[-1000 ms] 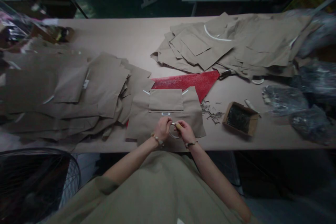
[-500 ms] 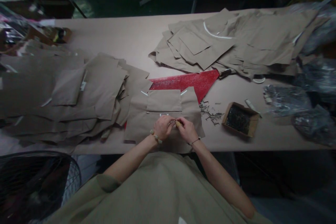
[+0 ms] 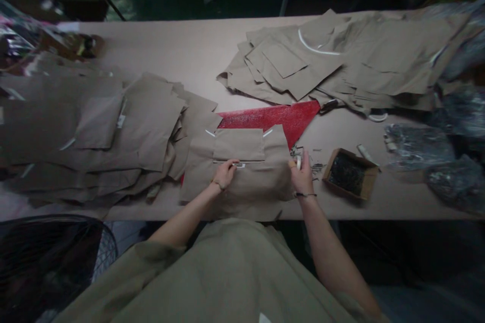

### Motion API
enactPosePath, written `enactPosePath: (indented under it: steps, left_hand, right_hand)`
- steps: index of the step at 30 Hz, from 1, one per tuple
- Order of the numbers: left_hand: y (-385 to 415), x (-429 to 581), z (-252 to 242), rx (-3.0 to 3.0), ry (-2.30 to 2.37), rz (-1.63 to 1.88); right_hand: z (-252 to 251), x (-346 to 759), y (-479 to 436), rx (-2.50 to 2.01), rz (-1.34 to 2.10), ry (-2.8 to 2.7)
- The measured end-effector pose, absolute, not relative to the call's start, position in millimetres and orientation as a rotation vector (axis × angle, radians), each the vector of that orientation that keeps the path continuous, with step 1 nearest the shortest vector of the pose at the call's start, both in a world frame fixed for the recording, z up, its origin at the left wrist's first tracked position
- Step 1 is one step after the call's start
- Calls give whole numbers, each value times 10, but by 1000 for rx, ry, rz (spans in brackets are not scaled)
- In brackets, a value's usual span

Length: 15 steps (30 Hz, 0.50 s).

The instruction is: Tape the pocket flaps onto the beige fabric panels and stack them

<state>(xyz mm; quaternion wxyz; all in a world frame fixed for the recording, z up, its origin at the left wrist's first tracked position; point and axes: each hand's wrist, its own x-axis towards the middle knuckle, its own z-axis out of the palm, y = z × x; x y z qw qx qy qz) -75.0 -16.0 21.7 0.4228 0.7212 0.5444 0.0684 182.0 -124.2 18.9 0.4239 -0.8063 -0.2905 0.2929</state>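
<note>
A khaki cloth panel (image 3: 257,186) with a stitched pocket (image 3: 238,144) lies flat in front of me. My left hand (image 3: 225,174) rests on it just below the pocket, thumb and fingers pinched beside a small white label (image 3: 241,165); what is in the pinch is too small to make out. Past the panel's right edge, my right hand (image 3: 302,175) reaches over a scatter of small metal pieces (image 3: 317,167), fingers stretched out and apart. Something tan shows at its thumb and something white around a finger, possibly wraps.
An open cardboard box (image 3: 350,174) of dark small parts stands right of the metal pieces. Khaki panels are piled at left (image 3: 147,126) and back right (image 3: 394,55). Red material (image 3: 273,117) lies behind my panel. Clear plastic bags (image 3: 415,144) sit far right.
My hands were together over the panel below the pocket. The right has moved away to the metal pieces; the left has shifted slightly left and up, beside the label.
</note>
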Motion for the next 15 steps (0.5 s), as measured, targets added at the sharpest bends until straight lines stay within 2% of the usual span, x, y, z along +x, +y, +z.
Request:
enactPosePath:
  steps: [4, 9, 15]
  left_hand:
    - [95, -681, 173, 1805, 1361, -107]
    - [117, -673, 206, 2036, 1359, -37]
    - [131, -627, 207, 1882, 1370, -130]
  right_hand:
    - [87, 2205, -1106, -2421, 562, -879]
    - [-60, 2221, -1017, -2706, 533, -982]
    - [-149, 2173, -1022, -2796, 607, -1003]
